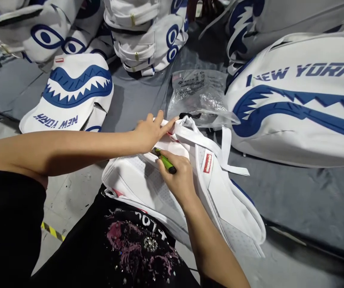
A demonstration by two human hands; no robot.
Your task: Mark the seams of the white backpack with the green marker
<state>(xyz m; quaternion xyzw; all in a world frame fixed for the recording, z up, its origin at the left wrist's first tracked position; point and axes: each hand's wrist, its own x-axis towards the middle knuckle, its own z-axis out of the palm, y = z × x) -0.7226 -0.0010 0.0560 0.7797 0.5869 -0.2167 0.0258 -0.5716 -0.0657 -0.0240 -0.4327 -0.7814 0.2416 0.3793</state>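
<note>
A white bag (228,196) with straps and a red label lies in front of me, partly over the table edge and my lap. My right hand (179,174) is closed around a green tool (167,162) with a black end, its dark tip against the bag's white fabric. Just above it, my left hand (154,130) rests on the bag's upper edge with fingers spread. What lies under the left palm is hidden. A clear plastic bag (200,94) lies right behind the white bag.
On the grey table (132,96), a white bag with a blue shark mouth (76,86) lies at left. A larger "NEW YORK" bag (303,100) is at right. Stacked white bags (148,40) stand at the back. Yellow-black tape (52,231) marks the floor.
</note>
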